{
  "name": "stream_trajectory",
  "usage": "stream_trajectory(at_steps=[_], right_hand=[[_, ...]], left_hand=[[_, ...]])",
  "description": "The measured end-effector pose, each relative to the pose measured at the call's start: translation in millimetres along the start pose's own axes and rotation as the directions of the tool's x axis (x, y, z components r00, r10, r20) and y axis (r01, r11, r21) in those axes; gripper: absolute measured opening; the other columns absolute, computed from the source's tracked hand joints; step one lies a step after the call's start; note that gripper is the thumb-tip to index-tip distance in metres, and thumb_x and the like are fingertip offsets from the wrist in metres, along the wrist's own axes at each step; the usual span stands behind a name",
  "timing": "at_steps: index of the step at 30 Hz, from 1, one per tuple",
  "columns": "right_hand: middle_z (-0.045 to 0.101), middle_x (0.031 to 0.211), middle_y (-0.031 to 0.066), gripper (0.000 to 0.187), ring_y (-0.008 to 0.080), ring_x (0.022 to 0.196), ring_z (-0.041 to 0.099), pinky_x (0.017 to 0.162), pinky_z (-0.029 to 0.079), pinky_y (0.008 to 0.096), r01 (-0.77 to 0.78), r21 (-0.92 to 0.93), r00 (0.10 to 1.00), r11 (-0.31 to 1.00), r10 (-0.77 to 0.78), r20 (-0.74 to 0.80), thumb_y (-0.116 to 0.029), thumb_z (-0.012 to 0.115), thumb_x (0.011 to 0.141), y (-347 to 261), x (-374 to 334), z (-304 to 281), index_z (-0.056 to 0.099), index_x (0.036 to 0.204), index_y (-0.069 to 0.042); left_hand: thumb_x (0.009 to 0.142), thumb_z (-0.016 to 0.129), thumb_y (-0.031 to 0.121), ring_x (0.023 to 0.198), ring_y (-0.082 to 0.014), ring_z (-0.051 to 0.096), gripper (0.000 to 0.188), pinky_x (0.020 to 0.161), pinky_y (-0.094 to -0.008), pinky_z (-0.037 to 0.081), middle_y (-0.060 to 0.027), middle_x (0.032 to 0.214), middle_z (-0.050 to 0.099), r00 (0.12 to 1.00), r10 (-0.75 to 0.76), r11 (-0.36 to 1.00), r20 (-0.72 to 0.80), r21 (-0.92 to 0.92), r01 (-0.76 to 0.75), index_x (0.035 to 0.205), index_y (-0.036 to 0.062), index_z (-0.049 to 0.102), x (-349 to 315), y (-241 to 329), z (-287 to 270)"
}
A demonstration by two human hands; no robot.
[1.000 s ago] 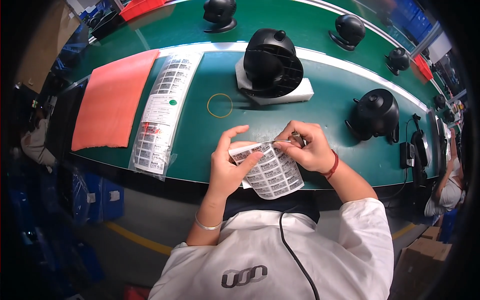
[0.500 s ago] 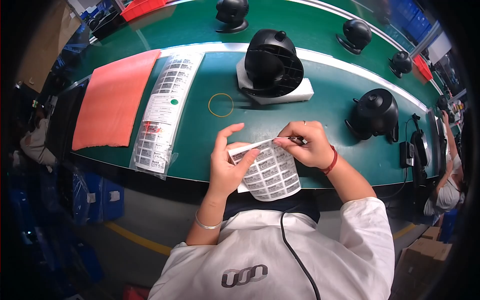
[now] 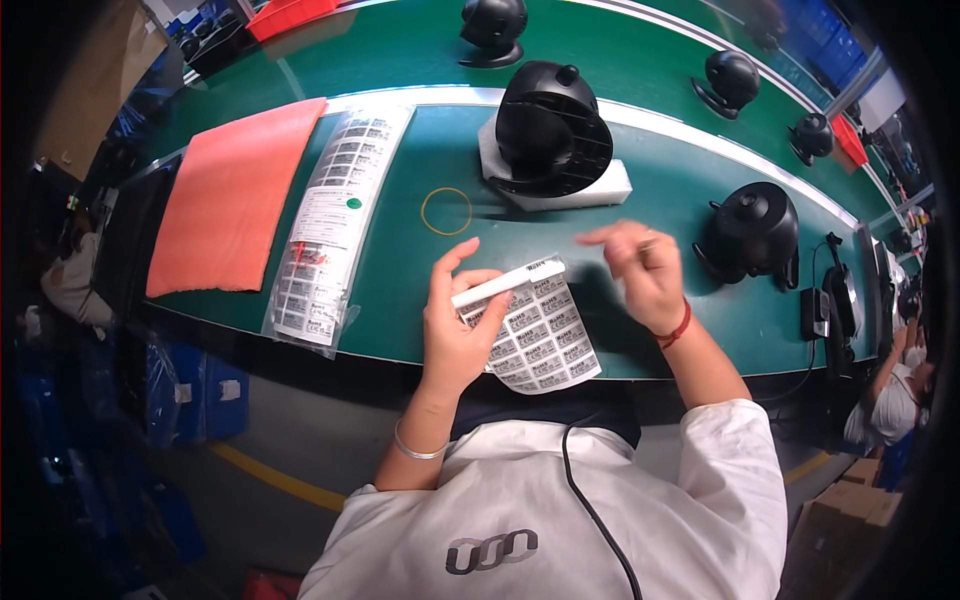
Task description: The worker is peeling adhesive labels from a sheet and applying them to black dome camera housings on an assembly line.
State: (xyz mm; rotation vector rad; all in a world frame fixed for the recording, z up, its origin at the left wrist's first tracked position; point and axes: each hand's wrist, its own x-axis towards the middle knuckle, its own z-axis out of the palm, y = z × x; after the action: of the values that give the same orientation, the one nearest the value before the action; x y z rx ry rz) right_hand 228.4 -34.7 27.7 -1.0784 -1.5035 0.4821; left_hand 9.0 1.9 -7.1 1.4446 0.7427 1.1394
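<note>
A sheet of small printed labels [image 3: 545, 335] hangs in my left hand [image 3: 458, 335], pinched between thumb and fingers, its top edge folded over into a white strip. My right hand [image 3: 645, 275] is off the sheet, just to its right, with the index finger stretched leftward. Motion blurs its fingers, so whether anything sticks to them is unclear. Beyond my hands, a black rounded device [image 3: 553, 130] with a hollow underside rests on a white foam block [image 3: 600, 188]. A yellow rubber band [image 3: 446, 211] lies on the green bench [image 3: 410, 270].
To the left lie a bagged stack of label sheets [image 3: 330, 230] and an orange foam sheet [image 3: 235, 200]. Another black device [image 3: 748, 232] and a black adapter [image 3: 814, 312] with cables are at the right. Several similar devices stand on the green belt [image 3: 610, 50] behind.
My right hand has let go of the sheet's top edge and moved up and right. The sheet's top is now folded over toward me. Devices on the back belt have shifted right.
</note>
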Motion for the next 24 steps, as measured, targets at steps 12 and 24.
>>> stream_trajectory(at_steps=[12,24], right_hand=[[0.068,0.083,0.0083,0.029,0.0109,0.071,0.064,0.067,0.052,0.0219,-0.473,0.204,0.881,0.857,0.453,0.14,0.006,0.074,0.073,-27.6,13.1,-18.1,0.067,0.101,0.006],[0.07,0.091,0.0118,0.021,0.017,0.087,0.067,0.08,0.055,0.0269,-0.262,-0.016,0.939,0.965,0.259,0.226,0.006,0.074,0.075,-23.0,13.7,-14.4,0.071,0.096,0.002]], left_hand=[[0.085,0.064,-0.005,0.085,-0.0114,0.063,0.059,0.077,-0.0236,0.049,-0.0115,0.09,0.067,0.995,-0.046,0.991,-0.084,0.124,0.056,0.136,0.0003,0.036,0.0,9.3,3.0],[0.085,0.064,-0.006,0.088,-0.0129,0.063,0.061,0.08,-0.0245,0.051,-0.0124,0.096,0.065,0.998,-0.052,0.996,-0.037,0.073,0.054,0.138,0.0005,0.035,0.8,7.5,1.6]])
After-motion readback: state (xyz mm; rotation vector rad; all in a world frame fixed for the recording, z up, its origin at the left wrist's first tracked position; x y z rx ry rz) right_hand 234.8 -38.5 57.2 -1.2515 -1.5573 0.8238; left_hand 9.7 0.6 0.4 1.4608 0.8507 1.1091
